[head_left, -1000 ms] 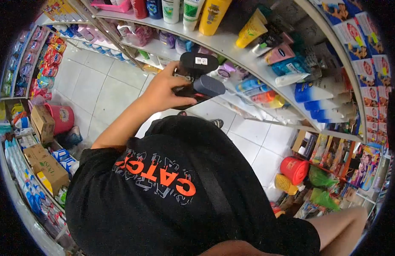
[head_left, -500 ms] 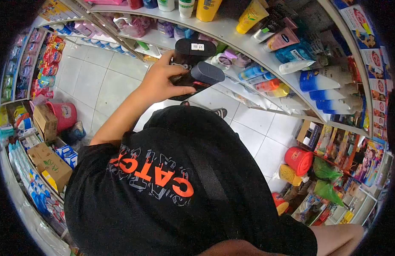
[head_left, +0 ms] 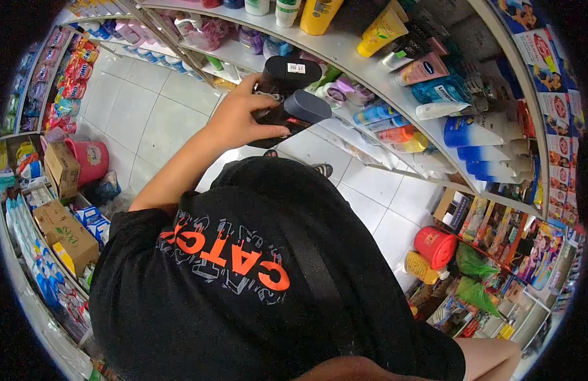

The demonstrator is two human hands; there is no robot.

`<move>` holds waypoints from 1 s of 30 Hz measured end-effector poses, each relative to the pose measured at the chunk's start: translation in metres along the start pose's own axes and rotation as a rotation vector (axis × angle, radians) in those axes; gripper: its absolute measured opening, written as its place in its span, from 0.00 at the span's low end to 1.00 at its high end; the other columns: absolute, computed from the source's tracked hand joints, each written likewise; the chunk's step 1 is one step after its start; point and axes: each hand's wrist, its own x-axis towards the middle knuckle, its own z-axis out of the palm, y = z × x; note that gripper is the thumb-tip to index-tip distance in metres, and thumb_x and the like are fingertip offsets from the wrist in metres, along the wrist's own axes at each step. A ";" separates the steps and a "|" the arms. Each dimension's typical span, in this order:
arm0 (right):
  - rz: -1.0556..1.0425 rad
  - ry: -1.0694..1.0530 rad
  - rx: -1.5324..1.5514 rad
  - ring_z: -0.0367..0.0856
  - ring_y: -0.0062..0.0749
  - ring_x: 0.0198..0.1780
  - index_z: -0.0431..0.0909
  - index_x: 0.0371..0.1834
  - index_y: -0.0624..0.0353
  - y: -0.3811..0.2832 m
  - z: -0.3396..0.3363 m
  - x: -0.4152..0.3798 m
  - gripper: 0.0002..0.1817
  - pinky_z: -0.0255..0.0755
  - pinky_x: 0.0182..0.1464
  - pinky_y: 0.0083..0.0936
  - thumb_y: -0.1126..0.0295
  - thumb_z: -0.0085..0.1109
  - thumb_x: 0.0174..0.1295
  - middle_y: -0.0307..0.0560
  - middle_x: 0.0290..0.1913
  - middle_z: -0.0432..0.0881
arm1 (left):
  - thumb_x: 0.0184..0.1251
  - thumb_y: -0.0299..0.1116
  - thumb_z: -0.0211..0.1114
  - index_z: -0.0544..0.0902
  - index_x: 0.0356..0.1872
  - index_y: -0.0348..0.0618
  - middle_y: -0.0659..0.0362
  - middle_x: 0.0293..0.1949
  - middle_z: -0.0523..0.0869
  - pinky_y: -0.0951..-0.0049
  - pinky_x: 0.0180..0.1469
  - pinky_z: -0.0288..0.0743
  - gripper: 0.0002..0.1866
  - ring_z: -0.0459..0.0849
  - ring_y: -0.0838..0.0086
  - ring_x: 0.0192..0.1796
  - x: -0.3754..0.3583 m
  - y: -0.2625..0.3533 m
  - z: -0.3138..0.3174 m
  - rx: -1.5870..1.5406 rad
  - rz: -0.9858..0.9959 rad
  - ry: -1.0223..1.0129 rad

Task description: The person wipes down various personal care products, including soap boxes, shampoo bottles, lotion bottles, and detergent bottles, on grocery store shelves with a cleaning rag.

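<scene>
My left hand (head_left: 243, 115) is wrapped round two dark bottles side by side, held in front of the shelves. The farther one is a black bottle (head_left: 278, 68) with a white price sticker on its flat end. Nearer to me, a second bottle (head_left: 308, 106) has a dark grey cap and some red on its black body. Parts of both bottles are hidden by my fingers. My right arm (head_left: 490, 362) shows at the lower right, but its hand is out of view.
A curved shelf (head_left: 344, 47) holds tubes and bottles, with more bottles on the level below. Pink bucket (head_left: 91, 160) and cartons (head_left: 68, 235) stand at the left. On the right are a red container (head_left: 435, 247) and green bags (head_left: 475, 260). White tiles (head_left: 370, 181) cover the floor.
The view has shifted slightly. My left hand keeps its hold on both bottles, which are tilted a little differently. My right arm at the lower right has drawn in slightly to the left.
</scene>
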 end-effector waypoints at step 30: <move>-0.104 -0.135 -0.084 0.73 0.36 0.37 0.70 0.47 0.59 -0.010 -0.008 0.013 0.28 0.69 0.40 0.27 0.64 0.67 0.40 0.49 0.41 0.74 | 0.32 0.41 0.77 0.81 0.32 0.36 0.44 0.52 0.70 0.64 0.54 0.65 0.24 0.71 0.53 0.54 -0.010 -0.001 0.003 -0.084 -0.108 0.046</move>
